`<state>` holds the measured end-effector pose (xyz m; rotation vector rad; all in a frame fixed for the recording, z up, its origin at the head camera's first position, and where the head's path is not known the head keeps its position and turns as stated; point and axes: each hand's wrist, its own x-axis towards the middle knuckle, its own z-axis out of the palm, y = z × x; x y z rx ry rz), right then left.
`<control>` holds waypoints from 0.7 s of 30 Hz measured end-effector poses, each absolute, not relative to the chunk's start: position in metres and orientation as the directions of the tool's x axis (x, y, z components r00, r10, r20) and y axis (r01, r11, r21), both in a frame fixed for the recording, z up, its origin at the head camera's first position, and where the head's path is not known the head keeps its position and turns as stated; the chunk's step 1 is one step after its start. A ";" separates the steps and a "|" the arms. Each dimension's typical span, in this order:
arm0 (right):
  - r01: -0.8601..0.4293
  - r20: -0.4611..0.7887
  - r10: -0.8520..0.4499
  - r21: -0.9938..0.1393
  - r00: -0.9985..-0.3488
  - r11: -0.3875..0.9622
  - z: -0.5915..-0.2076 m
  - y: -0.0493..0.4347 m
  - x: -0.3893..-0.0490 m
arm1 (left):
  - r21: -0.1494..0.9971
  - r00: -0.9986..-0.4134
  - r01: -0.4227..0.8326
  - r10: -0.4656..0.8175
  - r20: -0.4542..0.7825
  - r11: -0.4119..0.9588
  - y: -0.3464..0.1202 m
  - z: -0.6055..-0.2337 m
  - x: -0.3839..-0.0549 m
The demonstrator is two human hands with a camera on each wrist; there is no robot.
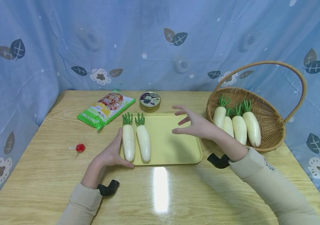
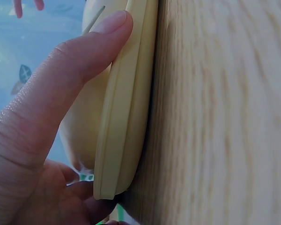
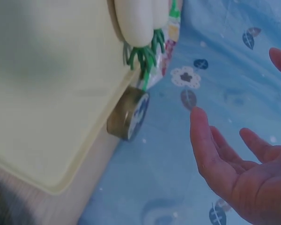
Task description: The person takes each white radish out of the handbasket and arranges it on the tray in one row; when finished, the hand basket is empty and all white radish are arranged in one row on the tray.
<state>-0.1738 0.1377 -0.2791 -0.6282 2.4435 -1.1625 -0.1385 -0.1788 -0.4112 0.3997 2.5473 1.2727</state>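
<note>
A yellow tray (image 1: 174,140) lies on the table with two white radishes with green tops (image 1: 128,142) side by side at its left end. My left hand (image 1: 112,153) grips the tray's left end. In the left wrist view the thumb (image 2: 103,33) presses over the tray rim (image 2: 124,93), and the other fingers bend around its end, partly hidden. Above the tray's right part my right hand (image 1: 192,125) is raised with spread fingers and holds nothing. In the right wrist view that hand (image 3: 253,173) is apart from everything.
A wicker basket (image 1: 272,125) with a tall handle stands at the right, holding several white radishes (image 1: 251,129). Behind the tray are a round tin (image 1: 150,101) and a green-and-white food packet (image 1: 106,109). A red lollipop (image 1: 80,147) lies at left. Blue curtain (image 1: 137,47) surrounds the table.
</note>
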 end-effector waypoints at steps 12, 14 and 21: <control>-0.254 -0.087 -0.491 -0.770 -0.867 0.585 -0.262 0.170 -0.171 | 0.802 -0.927 0.106 0.349 -0.133 0.588 -0.179 -0.412 -0.139; -0.255 -0.088 -0.482 -0.759 -0.872 0.599 -0.259 0.176 -0.171 | 0.800 -0.928 0.101 0.346 -0.138 0.591 -0.179 -0.412 -0.138; -0.252 -0.092 -0.458 -0.731 -0.884 0.633 -0.247 0.193 -0.170 | 0.796 -0.928 0.110 0.348 -0.131 0.595 -0.179 -0.411 -0.138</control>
